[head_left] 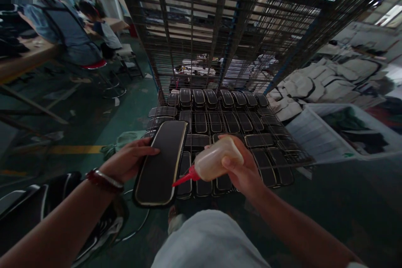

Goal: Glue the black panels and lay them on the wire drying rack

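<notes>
Seen from above, a person's left hand (pixel 133 157) grips a dark, round-cornered panel (pixel 159 167) by its left edge, thumb on the face, fingers mostly hidden beneath. The panel is held up, tilted, in front of a wire rack (pixel 192 21). The right hand (pixel 240 169) is closed around a cloudy squeeze bottle (pixel 215 161), tipped so its red nozzle (pixel 186 176) points down at the panel's right border, near the lower corner. Whether the tip touches cannot be told. A pale line (pixel 180 150) runs along the border.

Squeezing too hard could push out a blob, if the bottle holds liquid; a slip of the wrist could carry the tip inward and smear the plain dark face. Because the left hand holds only one side, the far edge could dip or swing under pressure from the nozzle. Drips could land on the pale clothing (pixel 210 238) over the person's lap, just below, or on the many similar panels (pixel 232 122) laid in rows on the rack behind.
</notes>
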The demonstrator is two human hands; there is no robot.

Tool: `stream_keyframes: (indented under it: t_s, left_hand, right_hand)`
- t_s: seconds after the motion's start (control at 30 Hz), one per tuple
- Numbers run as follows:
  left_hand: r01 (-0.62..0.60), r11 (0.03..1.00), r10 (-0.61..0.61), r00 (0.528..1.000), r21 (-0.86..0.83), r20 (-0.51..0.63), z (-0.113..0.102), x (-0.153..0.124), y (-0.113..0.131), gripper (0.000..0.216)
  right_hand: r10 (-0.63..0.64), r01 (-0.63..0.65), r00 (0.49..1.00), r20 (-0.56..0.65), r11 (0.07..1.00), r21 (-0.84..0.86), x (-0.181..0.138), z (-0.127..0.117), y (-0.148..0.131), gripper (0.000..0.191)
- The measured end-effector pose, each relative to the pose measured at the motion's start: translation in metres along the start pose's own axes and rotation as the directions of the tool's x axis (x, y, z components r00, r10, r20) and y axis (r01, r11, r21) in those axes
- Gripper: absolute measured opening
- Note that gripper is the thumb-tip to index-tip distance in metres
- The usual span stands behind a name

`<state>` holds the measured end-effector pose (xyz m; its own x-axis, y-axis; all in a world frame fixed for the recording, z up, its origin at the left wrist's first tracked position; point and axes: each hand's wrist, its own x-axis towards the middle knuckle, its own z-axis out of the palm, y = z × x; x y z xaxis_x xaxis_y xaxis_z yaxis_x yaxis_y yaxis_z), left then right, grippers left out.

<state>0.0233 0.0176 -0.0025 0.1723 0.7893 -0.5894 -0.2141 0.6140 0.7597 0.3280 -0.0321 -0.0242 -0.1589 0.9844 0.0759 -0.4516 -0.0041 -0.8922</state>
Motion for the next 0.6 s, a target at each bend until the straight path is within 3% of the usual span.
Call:
stream_keyframes:
  t_s: [0.17,0.33,0.4,0.53,0.6]
  left_hand:
    - [-0.029,0.998,0.025,0.998,-0.052,-0.064,-0.004,0.001,-0.002,0.052]
    - [-0.055,0.993,0.035,0.983,-0.106,-0.182,-0.009,-0.001,-0.003,0.041]
    - [-0.073,0.989,0.044,0.976,-0.132,-0.213,-0.01,-0.001,-0.006,0.038]
    - [-0.103,0.977,0.054,0.966,-0.186,-0.253,-0.008,-0.002,-0.016,0.034]
    - [-0.098,0.975,0.049,0.97,-0.2,-0.238,-0.004,-0.003,-0.023,0.032]
  right_hand:
    - [-0.025,0.025,0.999,0.032,1.0,0.005,-0.009,0.002,0.001,0.054]
    - [-0.009,0.01,0.998,-0.067,1.0,0.011,-0.019,0.009,0.012,0.058]
    - [0.06,-0.055,0.989,-0.134,0.998,0.043,-0.021,0.012,0.023,0.058]
    - [0.334,-0.285,0.929,-0.159,0.921,0.266,-0.004,0.014,0.041,0.054]
    - [0.333,-0.261,0.923,-0.194,0.91,0.322,0.017,0.01,0.042,0.058]
